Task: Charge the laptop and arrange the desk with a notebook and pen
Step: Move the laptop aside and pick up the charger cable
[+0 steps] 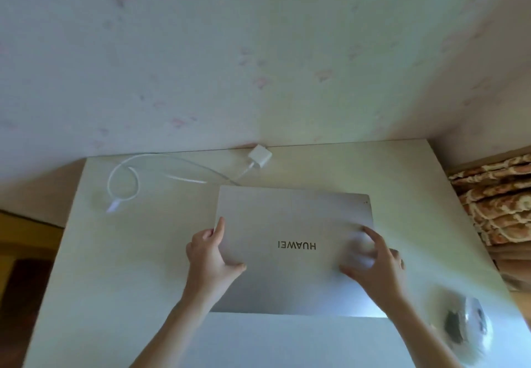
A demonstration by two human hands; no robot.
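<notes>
A blurred round clear object (pixel 465 330) sits on the pale desk (pixel 129 267) near patterned fabric (pixel 500 204).

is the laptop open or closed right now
Closed. The laptop lies flat on the desk with its logo lid facing up, the left hand and right hand gripping its side edges.

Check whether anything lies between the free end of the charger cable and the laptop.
Nothing visible does. The cable's free plug lies on bare desk left of the closed laptop, which both the left hand and right hand hold. The charger brick sits behind, by the wall.
</notes>
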